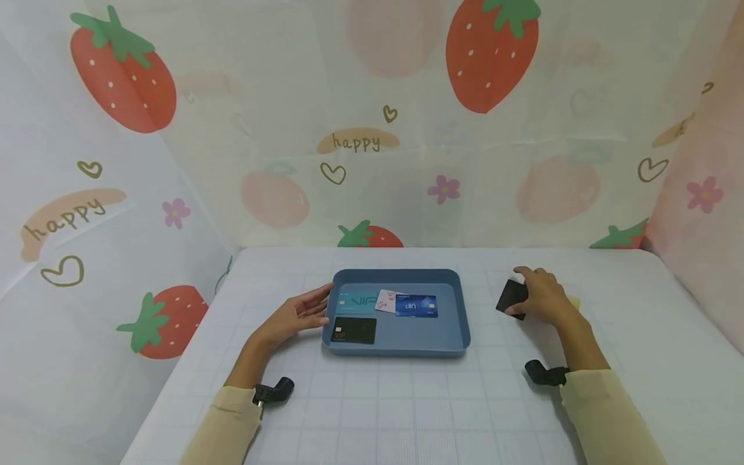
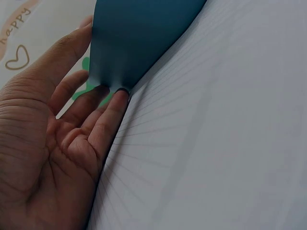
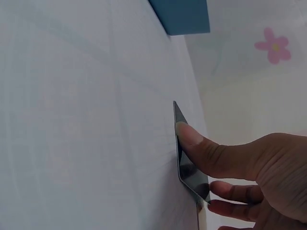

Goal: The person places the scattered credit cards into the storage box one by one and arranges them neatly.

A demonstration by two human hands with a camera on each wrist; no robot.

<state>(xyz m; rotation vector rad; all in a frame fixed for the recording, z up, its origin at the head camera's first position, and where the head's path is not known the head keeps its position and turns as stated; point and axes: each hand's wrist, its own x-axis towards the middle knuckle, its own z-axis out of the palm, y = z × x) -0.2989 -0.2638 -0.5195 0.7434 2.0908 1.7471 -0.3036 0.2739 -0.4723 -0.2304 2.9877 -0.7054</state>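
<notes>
A shallow blue tray (image 1: 401,345) lies on the table, with my left hand (image 1: 299,314) at its left side. In the left wrist view the left fingertips (image 2: 121,96) touch the tray's outer wall (image 2: 139,38), the fingers only slightly bent. To the right of the tray, my right hand (image 1: 543,297) pinches a black card (image 1: 511,297) between thumb and fingers. The right wrist view shows that card (image 3: 191,175) tilted, close over the table. Inside the tray are a teal VIP card (image 1: 356,302), a pale patterned card (image 1: 385,301), a blue VIP card (image 1: 417,306) and a black VIP card (image 1: 353,330).
A yellow item (image 1: 575,301) shows partly behind the right hand, mostly hidden. The table (image 1: 407,407) has a white checked cover. A strawberry-print backdrop (image 1: 401,206) stands along its back edge and sides. Each wrist carries a black camera mount.
</notes>
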